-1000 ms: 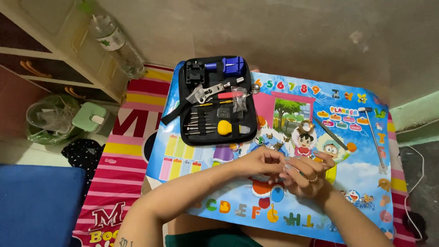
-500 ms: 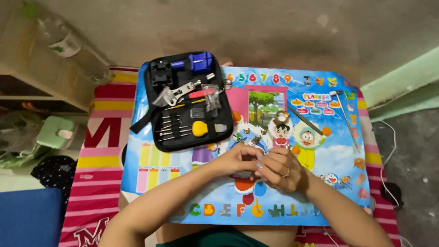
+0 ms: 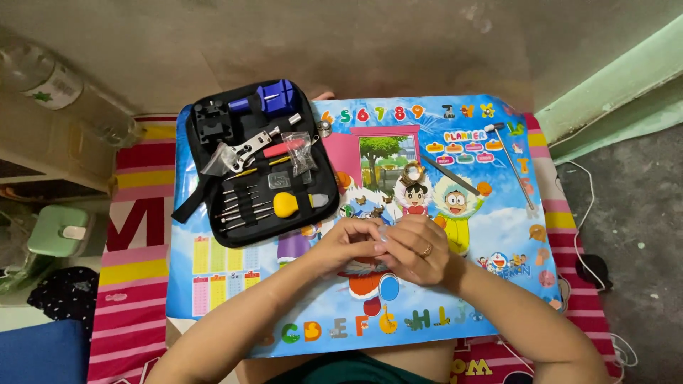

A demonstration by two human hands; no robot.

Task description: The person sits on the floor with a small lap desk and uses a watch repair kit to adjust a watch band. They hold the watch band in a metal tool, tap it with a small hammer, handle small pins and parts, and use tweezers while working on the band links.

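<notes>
My left hand (image 3: 346, 244) and my right hand (image 3: 420, 249) meet over the middle of a colourful cartoon board (image 3: 498, 235). Their fingertips pinch together around a small pale part (image 3: 384, 232), which is mostly hidden. There is a ring on my right hand. Just beyond the fingers lie tiny loose pieces (image 3: 346, 210) and a small round metal piece (image 3: 411, 171). An open black tool case (image 3: 324, 206) lies at the board's upper left, holding a yellow-handled tool (image 3: 288, 204), a blue block (image 3: 274, 96) and several thin drivers.
A small hammer (image 3: 511, 160) and a thin dark rod (image 3: 449, 174) lie on the board's right half. The board rests on a striped mat (image 3: 135, 213). At the left are a plastic bottle (image 3: 64, 89), a green box (image 3: 60, 231) and a blue cushion (image 3: 35, 352). A white cable (image 3: 583, 235) runs at the right.
The view has shifted and drawn closer. Both hands stay pressed together at the board's middle, with only small finger movements. Nothing on the board has moved.
</notes>
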